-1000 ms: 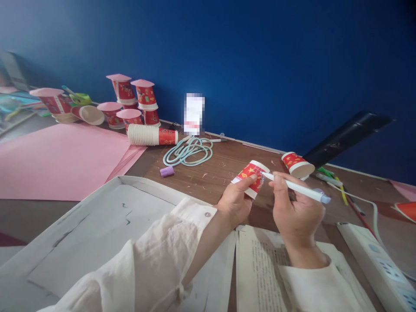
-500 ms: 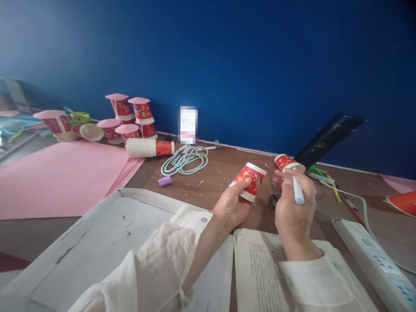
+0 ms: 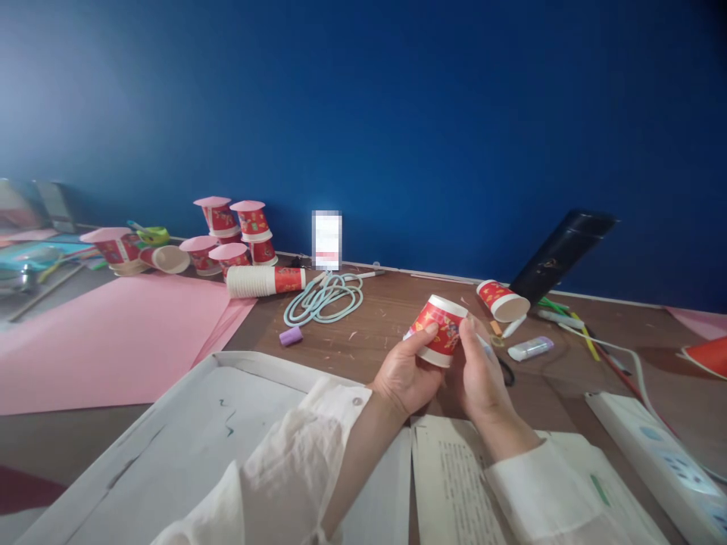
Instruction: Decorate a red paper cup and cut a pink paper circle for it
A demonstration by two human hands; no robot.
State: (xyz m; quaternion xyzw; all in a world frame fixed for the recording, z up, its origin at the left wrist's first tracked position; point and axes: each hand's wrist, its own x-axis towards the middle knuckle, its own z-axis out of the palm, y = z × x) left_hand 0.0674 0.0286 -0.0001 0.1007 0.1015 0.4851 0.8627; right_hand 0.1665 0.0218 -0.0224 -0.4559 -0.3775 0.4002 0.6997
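Observation:
A red paper cup (image 3: pixel 441 333) with white rims and a printed pattern is gripped in my left hand (image 3: pixel 410 372), thumb across its front, the cup tilted. My right hand (image 3: pixel 482 375) is at the cup's right side, its thumb and fingertips against or very close to the wall. Part of a white and pale blue marker (image 3: pixel 486 348) shows behind the right hand; most of it is hidden. Another red paper cup (image 3: pixel 503 300) lies on its side beyond. Near it rest a small white piece (image 3: pixel 514 326) and a clear pale tube (image 3: pixel 531 348).
Left stand red cups with pink paper discs (image 3: pixel 251 219) and a lying cup stack (image 3: pixel 264 280). A coiled cable (image 3: pixel 323 303), purple cap (image 3: pixel 291 336) and pink paper (image 3: pixel 113 341) lie nearby. A white tray (image 3: pixel 250 363), printed pages (image 3: pixel 454 469), power strip (image 3: pixel 653 439) and black cylinder (image 3: pixel 562 253) surround my hands.
My right hand has moved left and turned, from beside the lying cup to the held cup. The small items it covered now show. The view has tipped upward slightly.

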